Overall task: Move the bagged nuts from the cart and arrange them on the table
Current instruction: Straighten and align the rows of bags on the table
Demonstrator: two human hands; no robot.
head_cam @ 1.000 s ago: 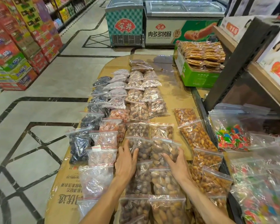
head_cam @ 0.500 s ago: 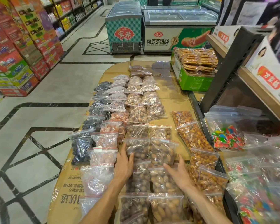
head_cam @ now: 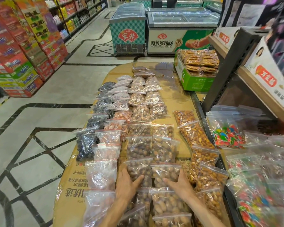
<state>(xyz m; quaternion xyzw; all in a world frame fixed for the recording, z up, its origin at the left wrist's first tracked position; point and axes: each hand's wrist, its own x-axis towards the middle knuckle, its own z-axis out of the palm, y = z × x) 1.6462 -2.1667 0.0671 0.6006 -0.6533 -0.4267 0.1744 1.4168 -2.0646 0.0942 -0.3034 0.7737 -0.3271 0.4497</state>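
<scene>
Clear zip bags of nuts lie in rows on a cardboard-covered table [head_cam: 179, 102]. My left hand [head_cam: 127, 182] rests on a bag of dark brown nuts [head_cam: 138, 169] in the middle column, thumb across its lower part. My right hand [head_cam: 179, 181] lies on the neighbouring bag of brown nuts [head_cam: 165, 172], fingers spread over its lower right side. More nut bags [head_cam: 164, 205] overlap below my wrists. A column of orange-brown nut bags [head_cam: 203, 161] runs along the right edge of the table.
Bags of coloured candy [head_cam: 228, 136] fill a dark shelf unit on the right. A green box of packed snacks [head_cam: 193, 82] stands at the table's far right. Two chest freezers [head_cam: 170, 36] stand beyond the table. Stacked cartons [head_cam: 15, 46] line the aisle on the left.
Both hands have slid back toward me from a farther pair of bags to a nearer pair in the two middle columns. The camera has tilted up a little.
</scene>
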